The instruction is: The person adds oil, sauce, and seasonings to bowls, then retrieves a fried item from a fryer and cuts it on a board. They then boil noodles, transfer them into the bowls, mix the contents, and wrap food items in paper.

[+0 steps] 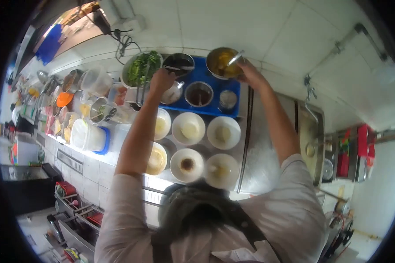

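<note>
At the back of the counter, my left hand [163, 81] is closed beside a dark pot [178, 59] and a bowl of green leaves [142, 69]; what it grips is too small to make out. My right hand [251, 75] is at the right rim of a metal bowl of yellow liquid [217, 61], its fingers around the rim. A spoon [236, 57] leans in that bowl. Both bowl and pot are on a blue tray [224, 85], with a metal bowl of dark red sauce [199, 94]. Several white bowls [188, 128] with small portions inside sit in front.
Left of the bowls are a white tub [87, 135], an orange lid [64, 99] and several containers. A sink [310, 149] is on the right. A tiled wall [232, 26] rises behind the tray, and black cables [125, 44] hang at the back left.
</note>
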The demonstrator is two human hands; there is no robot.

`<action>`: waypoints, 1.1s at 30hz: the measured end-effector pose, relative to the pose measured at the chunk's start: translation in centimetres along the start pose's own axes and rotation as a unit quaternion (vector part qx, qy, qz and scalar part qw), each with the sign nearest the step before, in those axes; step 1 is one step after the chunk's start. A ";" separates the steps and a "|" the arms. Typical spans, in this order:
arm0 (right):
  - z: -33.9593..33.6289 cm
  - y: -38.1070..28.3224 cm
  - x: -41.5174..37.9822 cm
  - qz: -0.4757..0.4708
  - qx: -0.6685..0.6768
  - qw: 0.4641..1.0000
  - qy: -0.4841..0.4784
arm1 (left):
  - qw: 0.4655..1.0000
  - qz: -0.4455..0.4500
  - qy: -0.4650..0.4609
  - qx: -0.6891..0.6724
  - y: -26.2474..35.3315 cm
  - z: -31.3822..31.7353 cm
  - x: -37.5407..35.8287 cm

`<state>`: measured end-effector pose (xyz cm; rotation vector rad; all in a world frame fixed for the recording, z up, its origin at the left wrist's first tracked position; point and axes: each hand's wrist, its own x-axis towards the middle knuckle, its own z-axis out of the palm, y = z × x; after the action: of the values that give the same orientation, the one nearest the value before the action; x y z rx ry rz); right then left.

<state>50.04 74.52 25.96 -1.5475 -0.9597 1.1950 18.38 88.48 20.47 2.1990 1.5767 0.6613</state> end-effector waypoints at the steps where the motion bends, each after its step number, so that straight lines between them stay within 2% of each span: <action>1: -0.1 1.0 1.4 0.003 -0.001 1.000 -0.027 | 0.997 0.021 -0.053 0.046 -1.7 0.7 1.5; 2: -0.1 2.1 2.8 0.007 -0.004 0.998 -0.054 | 0.989 0.041 -0.108 0.091 -2.7 0.4 2.5; 3: -0.1 3.6 4.5 0.001 -0.005 0.998 -0.066 | 0.933 0.142 -0.151 0.293 -0.7 -1.3 2.6; 4: -0.1 5.4 6.1 0.032 0.000 0.997 -0.066 | 0.934 0.132 -0.147 0.297 -0.1 -1.1 2.9; 5: -0.1 6.4 7.0 0.066 0.005 0.996 -0.064 | 0.980 0.007 -0.080 0.179 0.2 -0.5 3.2; 6: 0.0 6.9 7.2 0.067 0.004 0.995 -0.074 | 0.992 -0.117 -0.010 0.055 -0.3 0.3 3.5; 7: 0.4 7.6 7.3 0.086 0.025 0.995 -0.038 | 0.990 -0.127 -0.006 0.058 -0.8 0.8 4.2; 8: 1.0 8.1 7.3 0.104 0.047 0.993 -0.002 | 0.976 -0.044 -0.115 0.177 -2.2 1.9 5.7; 9: 1.6 8.1 6.9 0.104 0.048 0.993 -0.014 | 0.929 0.042 -0.224 0.290 -3.6 2.7 6.7; 10: 2.1 7.3 6.0 0.092 0.032 0.995 0.022 | 0.929 0.032 -0.223 0.295 -5.2 3.6 7.0; 11: 2.5 6.6 5.2 0.079 0.018 0.995 0.060 | 0.952 0.015 -0.212 0.222 -6.5 4.4 7.1; 12: 2.7 6.0 4.4 0.080 0.023 0.995 0.055 | 0.969 0.002 -0.200 0.148 -5.5 3.5 6.6; 14: 2.7 5.4 3.3 0.083 -0.069 0.990 0.092 | 0.957 0.037 -0.215 0.188 -4.9 2.6 5.4; 15: 2.3 6.3 3.6 0.084 -0.062 0.990 0.096 | 0.976 0.001 -0.187 0.109 -5.5 2.8 5.4; 16: 1.8 7.5 4.0 0.032 -0.169 0.977 0.123 | 0.986 -0.033 -0.158 0.028 -5.9 3.2 5.5; 17: 1.9 7.2 3.4 -0.019 -0.274 0.950 0.150 | 0.986 -0.026 -0.163 0.032 -5.9 3.5 5.4; 18: 2.0 7.0 2.6 -0.015 -0.269 0.950 0.156 | 0.971 -0.143 -0.120 -0.148 -5.9 4.0 5.3; 19: 2.0 6.7 1.7 -0.073 -0.277 0.938 0.197 | 0.910 -0.253 -0.071 -0.321 -5.9 4.4 5.2; 20: 2.3 5.3 0.6 -0.131 -0.287 0.919 0.237 | 0.911 -0.247 -0.077 -0.320 -6.0 4.3 5.0; 21: 2.5 4.4 0.1 -0.129 -0.287 0.917 0.243 | 0.985 -0.096 -0.072 -0.123 -6.4 4.0 4.7; 22: 2.6 3.5 -0.3 -0.177 -0.260 0.912 0.264 | 0.993 0.062 -0.057 0.081 -6.7 3.8 4.7; 23: 2.9 2.5 -0.8 -0.225 -0.232 0.903 0.283 | 0.993 0.066 -0.058 0.077 -6.7 3.6 4.8; 24: 3.3 1.1 -1.4 -0.225 -0.235 0.901 0.286 | 0.997 0.053 -0.058 0.016 -6.7 3.4 4.8; 25: 3.7 -0.4 -2.0 -0.251 -0.192 0.911 0.264 | 0.996 0.038 -0.059 -0.046 -6.6 3.1 4.8; 26: 4.3 -1.5 -2.4 -0.275 -0.150 0.919 0.241 | 0.996 0.041 -0.060 -0.050 -5.7 1.8 4.4; 27: 4.9 -2.5 -2.8 -0.275 -0.158 0.915 0.248 | 0.985 0.147 -0.057 0.075 -3.7 -0.3 3.8; 28: 5.7 -3.4 -2.4 -0.282 -0.191 0.916 0.210 | 0.947 0.244 -0.047 0.202 -2.7 -1.7 3.3; 29: 6.4 -4.3 -1.9 -0.288 -0.224 0.915 0.172 | 0.948 0.246 -0.045 0.198 -2.9 -1.8 3.4; 31: 8.0 -4.7 -0.5 -0.259 -0.223 0.928 0.148 | 0.988 0.122 -0.085 -0.043 -3.6 -1.9 3.7; 33: 9.2 -4.7 0.7 -0.228 -0.225 0.939 0.123 | 0.984 0.103 -0.111 -0.099 -2.4 -3.5 2.5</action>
<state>41.10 78.33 29.42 -1.6459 -1.3896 0.4592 15.22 91.64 22.54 2.2156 1.1354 0.5780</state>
